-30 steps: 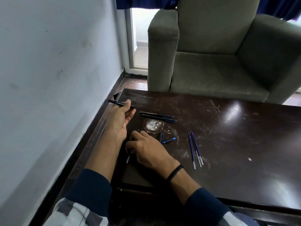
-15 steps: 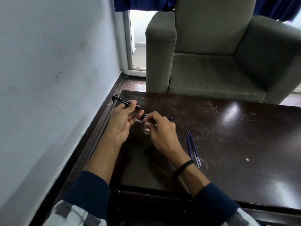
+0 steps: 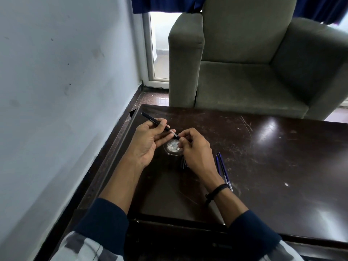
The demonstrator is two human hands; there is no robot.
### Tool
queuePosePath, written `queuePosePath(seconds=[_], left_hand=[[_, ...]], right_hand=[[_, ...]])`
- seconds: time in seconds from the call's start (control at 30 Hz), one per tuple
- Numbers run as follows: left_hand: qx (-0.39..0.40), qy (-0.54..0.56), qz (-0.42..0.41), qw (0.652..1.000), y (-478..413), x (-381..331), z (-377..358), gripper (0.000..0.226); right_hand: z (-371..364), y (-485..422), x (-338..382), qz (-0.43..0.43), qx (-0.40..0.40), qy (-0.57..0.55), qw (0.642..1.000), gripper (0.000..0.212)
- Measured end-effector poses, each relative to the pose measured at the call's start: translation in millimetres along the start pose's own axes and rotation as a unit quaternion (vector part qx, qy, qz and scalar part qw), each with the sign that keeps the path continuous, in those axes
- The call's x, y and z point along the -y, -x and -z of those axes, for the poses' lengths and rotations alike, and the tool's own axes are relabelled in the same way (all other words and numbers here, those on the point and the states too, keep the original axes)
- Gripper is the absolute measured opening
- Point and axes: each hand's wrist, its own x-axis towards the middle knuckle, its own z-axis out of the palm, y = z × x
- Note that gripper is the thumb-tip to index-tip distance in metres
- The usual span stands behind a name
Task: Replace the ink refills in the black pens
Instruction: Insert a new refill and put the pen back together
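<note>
A grey-green armchair (image 3: 244,72) fills the upper right of the frame, and in front of it a dark, scratched wooden table (image 3: 273,166) spreads across the lower right. Above the table's left part, the left hand (image 3: 148,144) is turned palm up with thumb and fingers clenched round a black pen (image 3: 154,122). The right hand (image 3: 195,153), just right of it and knuckles up, pinches a refill (image 3: 174,133) at the pen's lower-right end. The pen is a slim black barrel with faint pale lettering. It slants toward the upper left of the frame and sticks out well past the left fingers. Only a short pale stretch of the refill shows between the barrel's mouth and the right fingertips; the rest is inside the barrel or hidden by the fingers. Two spare refills (image 3: 223,170), blue with pale ends, lie side by side on the table just right of the right wrist, partly hidden by a black wristband (image 3: 216,191). A pale round mark (image 3: 173,146) sits on the tabletop below the meeting fingers, and some small dark pieces (image 3: 183,163) under the right palm are too hidden to name
</note>
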Motion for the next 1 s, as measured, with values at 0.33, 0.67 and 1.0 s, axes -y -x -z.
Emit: queuePosePath(seconds=[0.33,0.67,1.0], left_hand=[[0.023,-0.048,0.001,0.999,-2,5,3,0.008],[-0.039,-0.058,0.001,0.998,-6,5,5,0.006],[-0.047,-0.045,0.026,0.998,-6,11,2,0.004]], right_hand=[[2,0,1,0.012,-0.010,0.003,1.000,0.010],[10,-3,0,-0.005,0.014,0.057,0.998,0.010],[12,-7,-2,-0.022,0.021,0.051,0.998,0.014]])
